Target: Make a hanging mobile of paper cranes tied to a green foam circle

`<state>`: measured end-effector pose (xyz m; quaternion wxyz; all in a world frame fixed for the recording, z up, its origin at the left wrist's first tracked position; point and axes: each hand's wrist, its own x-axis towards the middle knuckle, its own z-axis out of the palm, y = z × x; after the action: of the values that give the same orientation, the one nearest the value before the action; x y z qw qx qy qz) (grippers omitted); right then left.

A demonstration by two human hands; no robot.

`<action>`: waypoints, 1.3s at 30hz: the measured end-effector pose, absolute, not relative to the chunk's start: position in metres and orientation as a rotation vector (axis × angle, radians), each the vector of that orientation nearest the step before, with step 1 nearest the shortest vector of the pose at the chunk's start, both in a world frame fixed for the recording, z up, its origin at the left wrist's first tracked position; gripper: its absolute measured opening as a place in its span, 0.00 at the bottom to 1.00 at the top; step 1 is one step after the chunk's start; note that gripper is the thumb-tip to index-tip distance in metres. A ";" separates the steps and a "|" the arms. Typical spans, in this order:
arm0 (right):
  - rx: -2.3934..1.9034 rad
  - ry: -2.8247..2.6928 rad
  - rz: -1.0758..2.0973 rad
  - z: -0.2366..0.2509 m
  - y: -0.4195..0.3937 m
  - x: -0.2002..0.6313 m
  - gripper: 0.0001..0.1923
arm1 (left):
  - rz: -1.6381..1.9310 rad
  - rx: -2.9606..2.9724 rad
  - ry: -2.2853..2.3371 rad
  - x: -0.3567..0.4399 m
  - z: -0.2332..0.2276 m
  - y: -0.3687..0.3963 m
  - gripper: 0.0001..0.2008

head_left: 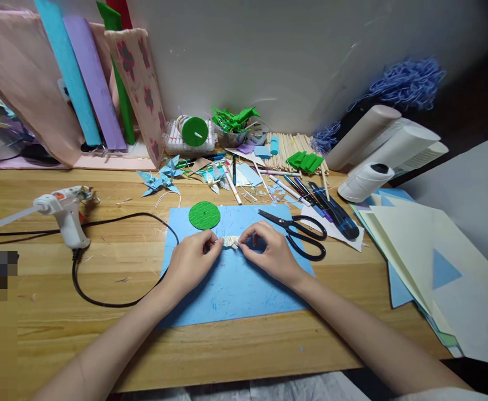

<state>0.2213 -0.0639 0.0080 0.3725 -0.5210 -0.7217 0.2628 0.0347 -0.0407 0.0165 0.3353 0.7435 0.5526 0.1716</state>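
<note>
Between my two hands is a small strip of crinkled cream-white paper (231,241), pinched at both ends. My left hand (197,255) grips its left end between thumb and finger. At the other end, my right hand (266,250) pinches it the same way. Both hands are just above a blue sheet (235,295) lying on the wooden table. A green crepe-covered disc (204,215) lies behind my left hand, on the sheet's far edge. Black-handled scissors (296,228) rest to the right of my right hand, partly on the sheet.
A white glue gun (70,217) stands at left, its black cord (102,303) looping toward the sheet. Blue folded paper pieces (160,177), pens (231,185) and a cutter (335,211) lie behind. Paper sheets (444,256) are stacked at right, near a white thread spool (364,181).
</note>
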 end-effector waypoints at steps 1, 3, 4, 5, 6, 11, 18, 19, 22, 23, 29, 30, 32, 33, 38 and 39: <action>-1.329 -1.856 0.670 0.009 -0.064 0.222 0.05 | 0.444 1.939 1.442 0.035 0.017 -0.041 0.16; -1.310 -1.875 0.663 0.012 -0.064 0.225 0.04 | 0.428 1.936 1.447 0.034 0.017 -0.041 0.16; -1.299 -1.881 0.660 0.013 -0.064 0.227 0.03 | 0.417 1.935 1.450 0.034 0.017 -0.041 0.16; -1.293 -1.878 0.654 0.015 -0.064 0.229 0.03 | 0.408 1.936 1.454 0.034 0.018 -0.040 0.16; -1.295 -1.864 0.644 0.017 -0.062 0.233 0.02 | 0.402 1.937 1.458 0.034 0.018 -0.040 0.16; -1.424 -1.686 0.488 0.028 -0.034 0.262 0.05 | 0.391 1.939 1.466 0.033 0.019 -0.039 0.16; -1.626 -2.078 0.035 0.032 0.032 0.297 0.04 | 0.385 1.953 1.454 0.033 0.019 -0.038 0.16; -1.634 -2.161 0.004 0.031 0.038 0.298 0.04 | 0.387 1.956 1.453 0.033 0.019 -0.037 0.16; -1.631 -2.350 -0.078 0.026 0.047 0.299 0.04 | 0.385 1.960 1.452 0.033 0.020 -0.037 0.16; -1.632 -2.377 -0.106 0.024 0.048 0.299 0.04 | 0.381 1.961 1.454 0.033 0.021 -0.038 0.16; -1.600 -2.440 -0.132 0.021 0.051 0.295 0.06 | 0.369 1.964 1.467 0.033 0.021 -0.038 0.16; -1.590 -2.450 -0.127 0.021 0.052 0.295 0.07 | 0.372 1.964 1.466 0.033 0.021 -0.038 0.16; -1.577 -2.459 -0.117 0.022 0.052 0.297 0.07 | 0.376 1.963 1.459 0.033 0.021 -0.038 0.16; -1.578 -2.453 -0.117 0.022 0.052 0.298 0.07 | 0.378 1.963 1.456 0.033 0.020 -0.038 0.16; -1.656 -2.371 -0.106 0.026 0.052 0.312 0.07 | 0.377 1.963 1.453 0.033 0.020 -0.038 0.16; -1.684 -2.359 -0.103 0.027 0.053 0.316 0.07 | 0.374 1.963 1.452 0.033 0.020 -0.038 0.16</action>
<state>0.3159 0.0526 0.0265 0.1203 -0.5765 -0.8074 -0.0352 0.0326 -0.0377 0.0198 0.3294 0.7502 0.5552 0.1428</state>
